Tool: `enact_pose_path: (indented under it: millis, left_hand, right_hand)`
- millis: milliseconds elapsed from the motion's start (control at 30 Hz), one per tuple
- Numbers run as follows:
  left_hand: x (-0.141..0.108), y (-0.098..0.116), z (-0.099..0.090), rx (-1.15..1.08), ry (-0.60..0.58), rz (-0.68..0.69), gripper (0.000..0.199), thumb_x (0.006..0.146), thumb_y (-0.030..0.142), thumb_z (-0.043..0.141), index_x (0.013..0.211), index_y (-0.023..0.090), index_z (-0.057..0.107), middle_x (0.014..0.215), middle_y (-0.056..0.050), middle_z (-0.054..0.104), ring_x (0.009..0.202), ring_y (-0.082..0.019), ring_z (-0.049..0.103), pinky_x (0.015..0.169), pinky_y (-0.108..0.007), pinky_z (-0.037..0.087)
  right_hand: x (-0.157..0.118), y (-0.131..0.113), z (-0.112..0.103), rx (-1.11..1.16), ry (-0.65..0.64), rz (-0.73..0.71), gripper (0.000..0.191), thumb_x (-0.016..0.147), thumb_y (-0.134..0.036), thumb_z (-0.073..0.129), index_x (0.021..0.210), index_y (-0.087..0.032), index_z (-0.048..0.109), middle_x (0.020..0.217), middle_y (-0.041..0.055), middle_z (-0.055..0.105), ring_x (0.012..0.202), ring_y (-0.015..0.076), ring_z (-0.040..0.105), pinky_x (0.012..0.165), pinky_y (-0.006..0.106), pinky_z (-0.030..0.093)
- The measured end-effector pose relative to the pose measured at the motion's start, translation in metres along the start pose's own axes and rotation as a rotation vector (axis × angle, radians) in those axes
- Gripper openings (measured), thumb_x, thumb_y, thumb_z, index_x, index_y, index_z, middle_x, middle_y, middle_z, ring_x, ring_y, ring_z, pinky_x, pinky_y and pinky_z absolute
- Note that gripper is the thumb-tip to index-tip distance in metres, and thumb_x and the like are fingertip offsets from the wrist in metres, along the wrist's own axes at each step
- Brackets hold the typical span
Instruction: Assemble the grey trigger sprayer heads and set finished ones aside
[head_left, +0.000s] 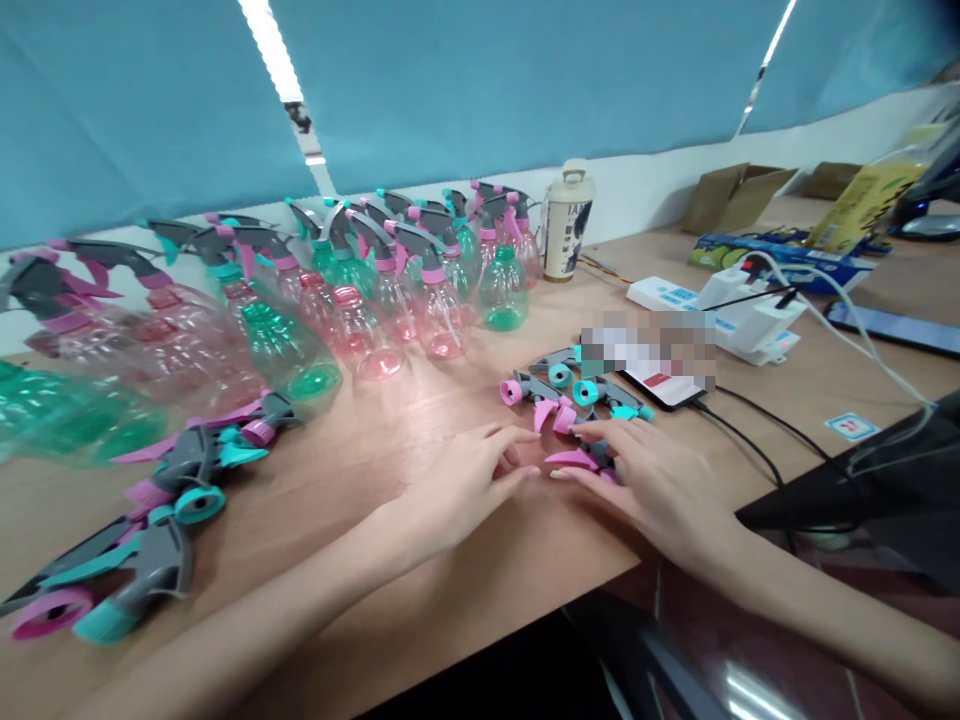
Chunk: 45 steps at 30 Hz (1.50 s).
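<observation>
My left hand (476, 478) is low over the table with thumb and fingers apart, nothing between them. Facing it, my right hand (664, 480) has its thumb and fingers around a pink-and-grey trigger spray head (576, 458), partly hidden by the hand. Just beyond lie several more spray heads, among them a pink-and-grey one (536, 392) and a turquoise-and-grey one (611, 395). At the left another group of loose spray heads (196, 460) lies on the table. Behind stand pink and green clear bottles, including an uncapped green bottle (504, 292) and a pink bottle (442, 315) with its sprayer on.
A phone (660, 375) with a cable lies beyond my right hand. Farther back are a white power strip (720, 322) with plugs, a printed tumbler (568, 225), a cardboard box (731, 200) and a yellow-labelled bottle (862, 205). The table's front edge (525, 615) runs close below my hands.
</observation>
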<state>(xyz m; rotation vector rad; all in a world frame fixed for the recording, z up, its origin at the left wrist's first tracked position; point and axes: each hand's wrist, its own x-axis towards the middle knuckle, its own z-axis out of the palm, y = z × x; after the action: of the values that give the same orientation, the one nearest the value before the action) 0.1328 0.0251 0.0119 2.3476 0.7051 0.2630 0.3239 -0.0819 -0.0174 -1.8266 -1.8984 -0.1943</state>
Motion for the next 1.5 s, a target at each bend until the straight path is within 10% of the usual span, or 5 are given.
enact_pose_path:
  millis: [233,600,1033,1500]
  left_hand:
    - [-0.048,-0.011,-0.024,0.021,0.003,-0.125,0.028,0.088,0.033,0.052,0.113,0.023,0.061,0.089,-0.003,0.066,0.074,-0.017,0.062,0.063,-0.027,0.048]
    - [-0.142,-0.033,-0.059,0.061,0.180,-0.285,0.027,0.089,0.036,0.053,0.112,0.024,0.061,0.096,-0.003,0.068,0.079,-0.018,0.064,0.067,-0.025,0.051]
    - [-0.261,-0.071,-0.080,0.440,0.694,-0.451,0.028,0.085,0.042,0.055,0.105,0.024,0.061,0.097,-0.004,0.065,0.084,-0.024,0.061,0.076,-0.038,0.048]
    - [-0.260,-0.086,-0.071,0.614,0.752,-0.377,0.022,0.081,0.034,0.063,0.097,0.021,0.060,0.098,-0.006,0.061,0.095,-0.026,0.056,0.084,-0.041,0.045]
  right_hand:
    - [0.013,-0.010,0.001,0.010,0.055,-0.050,0.030,0.086,-0.046,0.055,0.097,-0.019,0.061,0.095,0.0074,0.067,0.084,0.0236,0.062,0.067,0.034,0.046]
    - [0.060,-0.095,0.027,0.295,-0.270,-0.432,0.018,0.089,-0.029,0.055,0.099,-0.015,0.060,0.104,0.0107,0.062,0.095,0.0233,0.056,0.080,0.040,0.046]
    - [0.089,-0.194,0.102,0.606,-0.338,-0.639,0.009,0.087,-0.017,0.053,0.094,-0.018,0.057,0.109,0.0094,0.059,0.098,0.0190,0.057,0.085,0.035,0.049]
    - [0.080,-0.210,0.093,0.683,-0.345,-0.643,0.012,0.089,-0.017,0.050,0.101,-0.018,0.054,0.103,0.0060,0.059,0.098,0.0160,0.058,0.085,0.031,0.048]
